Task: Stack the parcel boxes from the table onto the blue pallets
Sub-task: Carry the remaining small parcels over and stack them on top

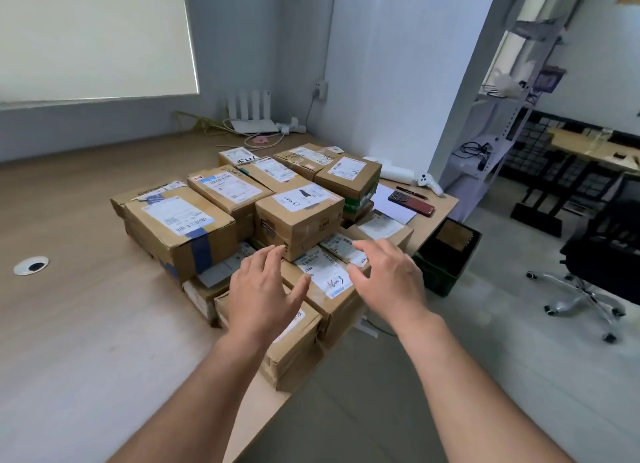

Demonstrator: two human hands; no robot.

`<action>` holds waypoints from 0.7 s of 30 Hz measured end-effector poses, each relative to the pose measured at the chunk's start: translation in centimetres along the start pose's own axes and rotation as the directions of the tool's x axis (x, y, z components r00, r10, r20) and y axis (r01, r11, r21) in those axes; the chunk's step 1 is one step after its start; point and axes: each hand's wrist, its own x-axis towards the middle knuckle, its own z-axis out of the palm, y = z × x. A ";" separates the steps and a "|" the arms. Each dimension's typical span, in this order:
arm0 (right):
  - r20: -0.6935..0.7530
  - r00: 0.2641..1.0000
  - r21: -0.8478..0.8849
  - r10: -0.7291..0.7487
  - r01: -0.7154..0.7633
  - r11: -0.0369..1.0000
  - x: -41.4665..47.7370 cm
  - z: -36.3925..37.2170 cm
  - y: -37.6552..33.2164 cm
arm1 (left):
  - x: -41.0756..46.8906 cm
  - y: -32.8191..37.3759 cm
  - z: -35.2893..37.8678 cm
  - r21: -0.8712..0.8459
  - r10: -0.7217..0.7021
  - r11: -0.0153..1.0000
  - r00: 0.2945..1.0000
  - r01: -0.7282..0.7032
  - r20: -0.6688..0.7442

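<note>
Head-worn view, forward-down, close overhead

Both arms are bare and reach forward. The left forearm (194,393) and right forearm (467,376) converge slightly toward the grips. The left grip (265,289) is palm down, fingers spread and nearly straight, thumb angled toward the right grip (389,277). The right grip is palm down, fingers extended and lightly fanned. The grips are side by side, not touching.

Left hand (262,294) and right hand (389,277), both relaxed, over piled parcel boxes (298,216) at corner of wooden table (86,324)
</note>
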 end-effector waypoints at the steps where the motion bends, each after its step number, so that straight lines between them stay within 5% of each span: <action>1: 0.011 1.000 0.010 0.004 -0.004 1.000 0.9 0.5 0.5 | 0.8 0.1 0.4 -0.003 -0.013 1.000 1.000 0.013 -0.001; 21: 0.105 0.981 0.224 -0.164 0.138 0.965 18.7 8.8 6.7 | 10.0 0.2 4.7 0.012 -0.425 0.904 0.901 0.428 -0.084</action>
